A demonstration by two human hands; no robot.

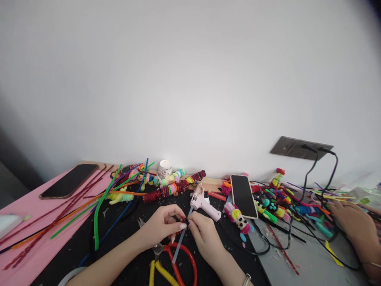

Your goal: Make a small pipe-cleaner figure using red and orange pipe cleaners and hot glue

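My left hand [162,226] and my right hand [205,234] meet low in the middle of the head view, fingertips touching. Between them is a small dark red fuzzy piece [183,219], largely covered by my fingers; its exact shape I cannot make out. Both hands are closed in a pinch on it. Just behind lies a pale pink glue gun [205,204], its translucent glue stick [179,246] reaching toward me beneath my hands. Under my left wrist are red-handled scissors [192,258] and yellow-handled pliers [162,272].
Loose pipe cleaners [99,206] spread over the pink mat [32,206] near a dark phone [70,180]. Finished fuzzy figures [238,220], a paper cup [164,169] and a white-framed phone [244,196] stand around. At right, another person's hand [353,222] is among cables [309,174].
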